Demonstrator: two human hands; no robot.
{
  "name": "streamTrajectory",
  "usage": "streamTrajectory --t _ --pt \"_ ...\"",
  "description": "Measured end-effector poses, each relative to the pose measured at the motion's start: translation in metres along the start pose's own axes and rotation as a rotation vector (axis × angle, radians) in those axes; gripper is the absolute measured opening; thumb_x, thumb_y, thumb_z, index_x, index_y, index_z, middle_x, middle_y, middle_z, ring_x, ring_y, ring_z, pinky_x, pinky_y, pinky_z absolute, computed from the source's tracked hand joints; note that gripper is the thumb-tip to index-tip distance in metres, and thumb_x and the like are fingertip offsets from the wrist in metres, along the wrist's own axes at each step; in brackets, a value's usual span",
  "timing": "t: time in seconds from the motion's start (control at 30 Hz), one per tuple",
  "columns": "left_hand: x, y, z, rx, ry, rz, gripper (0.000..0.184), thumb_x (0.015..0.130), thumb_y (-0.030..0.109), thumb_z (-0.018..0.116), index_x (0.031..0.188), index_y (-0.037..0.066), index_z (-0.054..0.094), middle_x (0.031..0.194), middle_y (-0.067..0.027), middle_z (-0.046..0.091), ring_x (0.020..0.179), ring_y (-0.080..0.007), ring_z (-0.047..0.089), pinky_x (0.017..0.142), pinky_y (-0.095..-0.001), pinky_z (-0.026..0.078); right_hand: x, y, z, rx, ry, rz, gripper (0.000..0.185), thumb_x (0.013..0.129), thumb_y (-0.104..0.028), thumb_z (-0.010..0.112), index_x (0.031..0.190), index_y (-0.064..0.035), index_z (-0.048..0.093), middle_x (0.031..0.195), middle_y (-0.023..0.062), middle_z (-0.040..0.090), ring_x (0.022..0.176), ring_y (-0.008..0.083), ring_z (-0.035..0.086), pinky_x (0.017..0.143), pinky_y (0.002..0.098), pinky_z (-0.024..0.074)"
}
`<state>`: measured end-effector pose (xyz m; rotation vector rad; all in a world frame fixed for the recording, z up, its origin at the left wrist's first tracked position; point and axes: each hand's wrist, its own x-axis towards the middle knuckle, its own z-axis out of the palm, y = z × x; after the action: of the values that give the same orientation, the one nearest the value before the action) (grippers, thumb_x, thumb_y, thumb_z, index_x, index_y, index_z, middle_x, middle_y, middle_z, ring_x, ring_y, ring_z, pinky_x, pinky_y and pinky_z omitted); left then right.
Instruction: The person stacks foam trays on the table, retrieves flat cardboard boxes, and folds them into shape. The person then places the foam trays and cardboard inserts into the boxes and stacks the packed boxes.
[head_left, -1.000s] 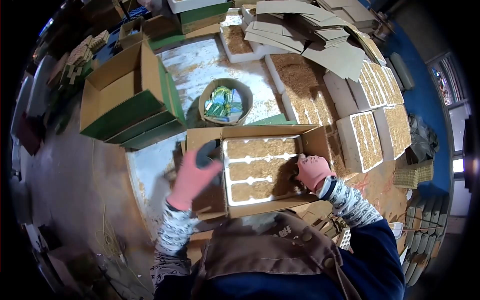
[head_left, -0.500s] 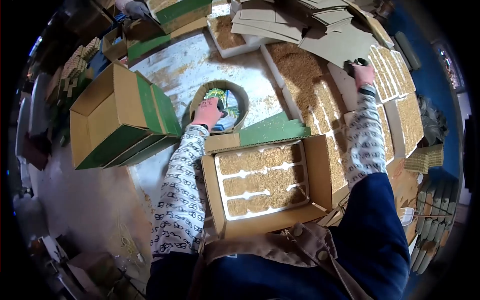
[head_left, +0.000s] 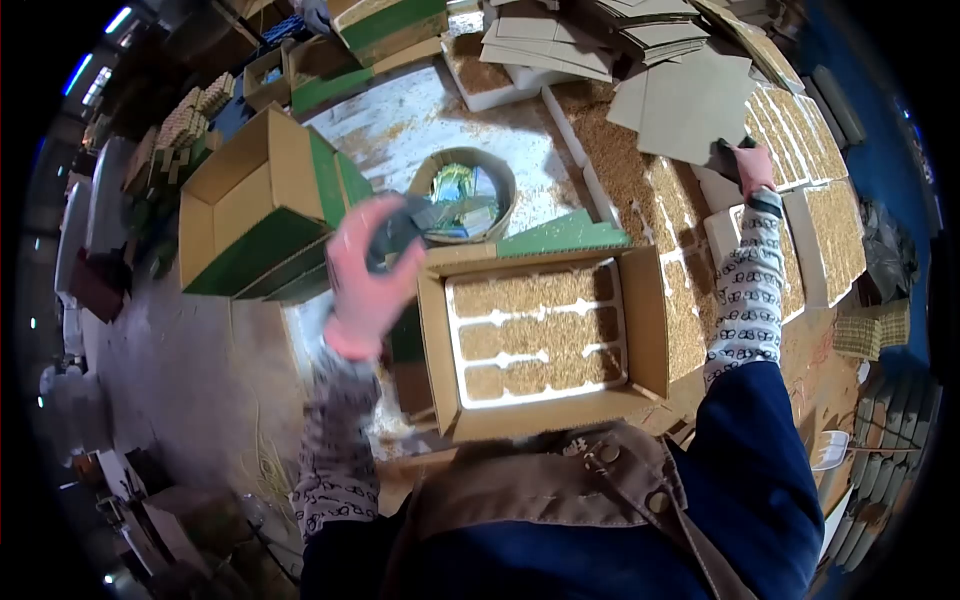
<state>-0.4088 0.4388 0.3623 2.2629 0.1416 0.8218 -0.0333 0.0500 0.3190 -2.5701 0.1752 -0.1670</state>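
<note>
My left hand point(head_left: 370, 275), in a pink glove with dark fingertips, is curled and smeared by motion beside the round basket point(head_left: 505, 215). A greyish blur at its fingertips looks like something thin, too smeared to name. Colourful packets point(head_left: 465, 195) lie in the basket. At the right, my right hand point(head_left: 750, 165) pinches the near corner of a flat grey cardboard sheet point(head_left: 695, 105). Before me stands an open cardboard box point(head_left: 645, 320). Inside it sits a white foam tray point(head_left: 545, 315) with sections covered in brown, sawdust-like material.
More white trays point(head_left: 820, 235) with brown filling stand along the right. Loose cardboard sheets point(head_left: 545, 45) are piled at the back. Another open box point(head_left: 230, 210) stands left of the basket. Stacked grey rolls point(head_left: 875, 440) lie at the far right.
My left hand has come out of the basket, toward me and leftward. With my right hand on its corner, the cardboard sheet has shifted slightly toward me. The whole view has also shifted a little.
</note>
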Motion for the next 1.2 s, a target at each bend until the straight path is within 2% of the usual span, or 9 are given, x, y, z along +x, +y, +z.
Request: streamTrajectory --t 0.1,0.13,0.27,0.37,0.47,0.73,0.9,1.03,1.2 --pt "-0.036 0.09 0.013 0.509 -1.151 0.07 0.042 0.078 0.02 0.058 0.118 0.007 0.052 0.127 -0.0096 0.051 0.121 -0.0236 0.044 0.107 -0.0384 0.028 -0.039 0.013 -0.029 0.127 0.238 -0.216 0.039 0.075 -0.024 0.068 0.109 -0.0052 0.064 0.091 0.0081 0.067 0.073 0.0173 0.064 0.068 0.0284 0.0496" --pt "-0.088 0.07 0.024 0.66 -0.955 0.498 0.044 0.085 0.029 0.048 0.124 0.008 0.046 0.136 -0.0102 0.041 0.129 -0.0236 0.034 0.111 -0.0378 0.021 -0.077 -0.006 -0.049 0.354 0.124 -0.288 0.037 0.077 -0.02 0.065 0.112 -0.0058 0.062 0.091 0.0078 0.067 0.074 0.0176 0.063 0.067 0.028 0.0495" --pt "-0.103 0.069 -0.017 0.517 -0.588 0.103 0.064 0.075 0.029 0.065 0.128 0.003 0.04 0.133 -0.0183 0.039 0.124 -0.0336 0.035 0.106 -0.0422 0.027 -0.248 -0.083 -0.09 0.261 0.155 -1.276 0.027 0.072 -0.002 0.061 0.097 -0.01 0.062 0.092 0.0078 0.062 0.079 0.0189 0.06 0.064 0.0305 0.0493" --pt "-0.123 0.045 -0.019 0.273 -0.201 -0.309 0.071 0.071 0.017 0.074 0.13 0.0 0.038 0.127 -0.0191 0.044 0.118 -0.0351 0.042 0.102 -0.0429 0.032 -0.317 -0.079 -0.085 -0.21 -0.701 -1.506 0.024 0.074 -0.007 0.058 0.092 -0.0192 0.066 0.091 0.0053 0.059 0.081 0.0205 0.058 0.073 0.0311 0.0495" --pt "-0.147 0.015 0.006 -0.63 0.005 -0.568 0.053 0.081 -0.003 0.06 0.129 0.0 0.039 0.127 -0.0094 0.047 0.118 -0.0188 0.044 0.103 -0.0301 0.033 -0.312 -0.045 -0.036 -0.505 -1.049 -1.33 0.027 0.077 -0.019 0.058 0.103 -0.0146 0.064 0.108 0.0076 0.06 0.099 0.0251 0.057 0.085 0.0353 0.0462" --pt "-0.134 0.029 0.001 -0.061 -0.365 -0.238 0.037 0.075 0.009 0.061 0.111 0.003 0.058 0.126 -0.0153 0.05 0.115 -0.0346 0.047 0.099 -0.0378 0.037 -0.231 -0.053 -0.077 -0.09 -0.906 -0.511 0.052 0.078 -0.008 0.068 0.124 0.002 0.047 0.113 0.0154 0.058 0.101 0.0213 0.057 0.086 0.03 0.0477" --pt "-0.125 0.01 0.018 0.37 -0.541 -0.111 0.084 0.066 0.025 0.073 0.138 0.009 0.032 0.144 -0.0197 0.023 0.127 -0.0367 0.032 0.106 -0.0424 0.028 -0.274 0.025 0.065 0.549 -0.922 -0.139 0.058 0.08 -0.021 0.071 0.124 0.0067 0.045 0.098 0.0112 0.062 0.087 0.014 0.058 0.078 0.0276 0.0482" --pt "-0.187 -0.036 0.093 -0.893 -0.101 -1.143 0.073 0.078 0.014 0.069 0.139 0.005 0.03 0.132 -0.009 0.044 0.118 -0.0187 0.045 0.097 -0.0301 0.039 -0.264 0.053 0.073 0.678 -0.978 -0.158 0.041 0.088 -0.027 0.061 0.117 0.0025 0.057 0.107 0.0094 0.062 0.096 0.0152 0.059 0.085 0.0292 0.0463" --pt "-0.113 -0.048 0.02 -1.62 -0.048 -1.007 0.058 0.084 0.022 0.063 0.133 0.003 0.038 0.125 -0.0087 0.05 0.114 -0.0178 0.049 0.094 -0.0303 0.042 -0.24 -0.034 0.035 0.59 -0.956 -0.164 0.05 0.091 -0.027 0.05 0.131 0.0026 0.043 0.134 0.0127 0.044 0.128 0.0208 0.037 0.108 0.0326 0.0257"
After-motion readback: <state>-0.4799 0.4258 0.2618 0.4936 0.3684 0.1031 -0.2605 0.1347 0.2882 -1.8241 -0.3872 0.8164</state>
